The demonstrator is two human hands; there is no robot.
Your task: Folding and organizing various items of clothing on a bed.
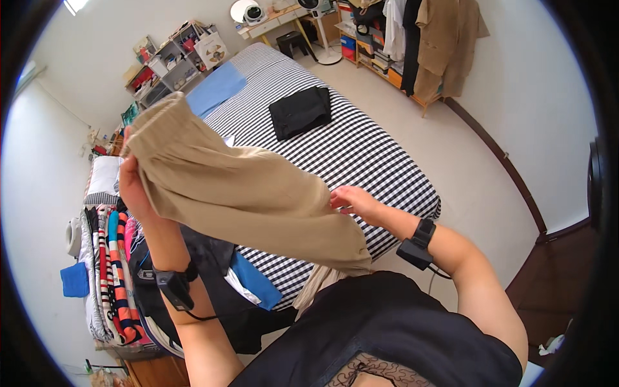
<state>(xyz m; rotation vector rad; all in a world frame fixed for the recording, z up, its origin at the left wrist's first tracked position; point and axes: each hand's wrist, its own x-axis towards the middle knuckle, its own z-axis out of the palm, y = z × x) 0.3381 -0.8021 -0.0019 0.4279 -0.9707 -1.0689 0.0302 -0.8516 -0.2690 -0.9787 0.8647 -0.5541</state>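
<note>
A pair of beige trousers with a gathered elastic waistband stretches across the middle of the view, over the bed. My left hand is closed on the waistband end, its fingers partly hidden by the cloth. My right hand is at the far edge of a trouser leg, fingers loosely bent and a little apart, the tips against or just beside the fabric. The lower leg end droops near my black top. Beyond the trousers, a folded black garment lies on the bed.
The bed has a black-and-white checked cover, with a light blue cloth at its far left. Dark and blue clothes lie below the trousers. Striped folded bedding stands at left. Clothes hang on a rack at far right.
</note>
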